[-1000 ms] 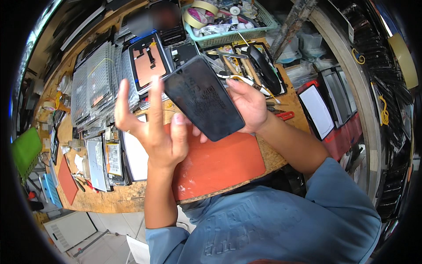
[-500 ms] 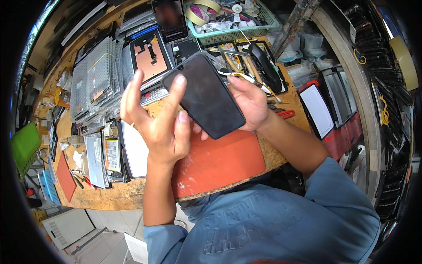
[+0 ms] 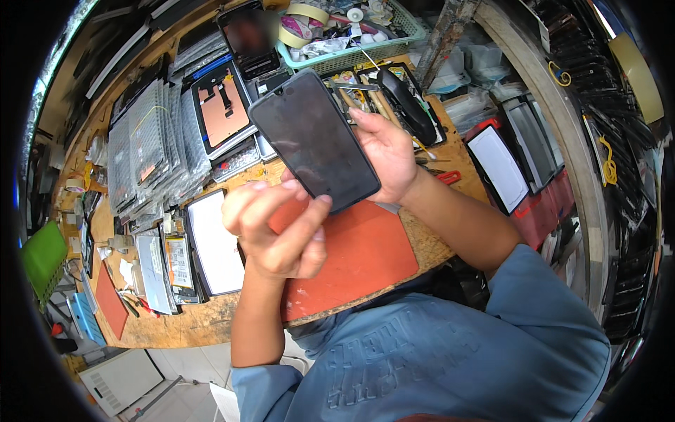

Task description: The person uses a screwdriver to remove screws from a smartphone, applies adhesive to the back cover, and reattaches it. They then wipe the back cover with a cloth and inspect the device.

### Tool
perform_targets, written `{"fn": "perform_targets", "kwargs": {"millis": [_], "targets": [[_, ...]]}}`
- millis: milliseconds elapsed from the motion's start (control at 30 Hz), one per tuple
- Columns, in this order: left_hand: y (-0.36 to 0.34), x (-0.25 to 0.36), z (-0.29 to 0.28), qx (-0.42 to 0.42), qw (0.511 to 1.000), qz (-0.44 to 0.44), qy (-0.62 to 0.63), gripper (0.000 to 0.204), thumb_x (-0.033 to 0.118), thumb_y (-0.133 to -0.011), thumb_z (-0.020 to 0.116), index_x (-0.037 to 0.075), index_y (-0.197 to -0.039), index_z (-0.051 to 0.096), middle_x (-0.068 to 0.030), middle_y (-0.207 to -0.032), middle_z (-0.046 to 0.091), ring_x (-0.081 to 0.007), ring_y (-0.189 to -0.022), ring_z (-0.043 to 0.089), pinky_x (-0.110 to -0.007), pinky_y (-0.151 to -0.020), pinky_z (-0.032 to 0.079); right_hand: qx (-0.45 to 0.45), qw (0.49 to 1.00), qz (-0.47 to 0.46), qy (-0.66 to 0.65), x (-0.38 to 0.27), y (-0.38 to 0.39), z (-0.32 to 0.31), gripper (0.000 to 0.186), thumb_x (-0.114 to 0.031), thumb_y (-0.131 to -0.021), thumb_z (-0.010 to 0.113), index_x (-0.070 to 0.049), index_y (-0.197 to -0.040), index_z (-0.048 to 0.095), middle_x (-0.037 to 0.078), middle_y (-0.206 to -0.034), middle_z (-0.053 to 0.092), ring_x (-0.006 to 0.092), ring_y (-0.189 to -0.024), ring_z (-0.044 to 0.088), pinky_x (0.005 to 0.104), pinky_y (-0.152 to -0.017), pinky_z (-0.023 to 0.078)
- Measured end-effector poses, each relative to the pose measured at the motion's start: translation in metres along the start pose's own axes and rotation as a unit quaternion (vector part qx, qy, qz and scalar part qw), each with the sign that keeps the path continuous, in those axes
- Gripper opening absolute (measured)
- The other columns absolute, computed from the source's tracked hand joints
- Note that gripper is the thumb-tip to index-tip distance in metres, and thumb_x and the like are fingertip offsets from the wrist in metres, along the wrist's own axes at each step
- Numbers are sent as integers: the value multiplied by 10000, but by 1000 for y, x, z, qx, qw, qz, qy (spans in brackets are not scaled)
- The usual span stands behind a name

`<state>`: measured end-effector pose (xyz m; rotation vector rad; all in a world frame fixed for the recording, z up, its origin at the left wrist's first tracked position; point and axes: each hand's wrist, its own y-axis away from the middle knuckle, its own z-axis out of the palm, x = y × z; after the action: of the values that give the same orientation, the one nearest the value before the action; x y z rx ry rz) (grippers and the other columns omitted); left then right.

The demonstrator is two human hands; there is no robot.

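Note:
A black smartphone (image 3: 315, 144) with a dark screen is tilted above the bench, screen toward me. My right hand (image 3: 388, 156) holds it by its right edge, with the palm partly behind it. My left hand (image 3: 275, 235) is by the phone's lower left, holding nothing. Its index fingertip is at the lower part of the screen, while the other fingers are half bent and apart. Beneath both hands lies a reddish-orange mat (image 3: 362, 246) on the wooden bench (image 3: 211, 314).
Bubble-wrapped flat panels (image 3: 146, 144) are stacked at left, beside an opened device with a copper-coloured back (image 3: 223, 105). Behind the phone stand a mint basket (image 3: 351, 51) of tapes and oddments and a tray of tools (image 3: 387, 98). A white panel (image 3: 215, 243) lies left of my left hand.
My left hand has moved down from the top of the screen to its lower edge, its fingers more bent. The phone stays in my right hand. The whole view has shifted slightly.

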<state>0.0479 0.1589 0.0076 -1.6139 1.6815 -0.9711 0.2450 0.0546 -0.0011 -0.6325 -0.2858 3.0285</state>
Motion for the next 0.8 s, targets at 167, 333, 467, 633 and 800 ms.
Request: {"fn": "perform_targets", "kwargs": {"millis": [167, 333, 467, 633, 800], "targets": [[2, 2, 0, -25, 1000, -3, -9, 389, 306, -804, 660, 180, -1090, 891, -142, -1342, 581, -356, -1299, 440, -482, -1147, 376, 24, 999, -21, -3, 0, 1, -3, 687, -465, -1161, 305, 44, -1586, 483, 293, -1451, 652, 430, -1225, 721, 529, -1084, 573], [-8, 0, 0, 2, 998, -43, -40, 398, 334, -785, 674, 204, -1091, 894, -119, -1317, 600, -319, -1255, 444, -448, -1080, 426, -15, 1000, -2, -9, 5, 6, -12, 641, -447, -1167, 335, 31, -1550, 524, 228, -1448, 676, 345, -1224, 730, 480, -1084, 577], [-5, 9, 8, -17, 1000, 3, 26, 372, 363, -759, 694, 270, -1061, 888, -44, -1397, 632, -286, -1257, 454, -458, -1110, 392, -17, 999, -25, 10, 8, 3, -13, 612, -447, -1168, 358, 17, -1512, 559, 201, -1413, 695, 291, -1220, 725, 445, -1074, 584], [-4, 16, 20, -53, 998, 11, 10, 402, 374, -754, 690, 282, -1095, 882, 5, -1442, 635, -254, -1292, 452, -463, -1156, 350, 9, 999, -29, -11, 5, 3, -14, 606, -458, -1168, 372, 10, -1496, 572, 198, -1391, 702, 277, -1205, 724, 446, -1071, 587], [-7, 9, 6, -9, 1000, -3, -6, 412, 350, -767, 699, 267, -1125, 884, -74, -1463, 595, -298, -1307, 447, -471, -1161, 347, -21, 999, -8, 30, 3, 2, -11, 676, -497, -1170, 324, 40, -1515, 543, 256, -1386, 694, 358, -1233, 726, 479, -1034, 617]]}}
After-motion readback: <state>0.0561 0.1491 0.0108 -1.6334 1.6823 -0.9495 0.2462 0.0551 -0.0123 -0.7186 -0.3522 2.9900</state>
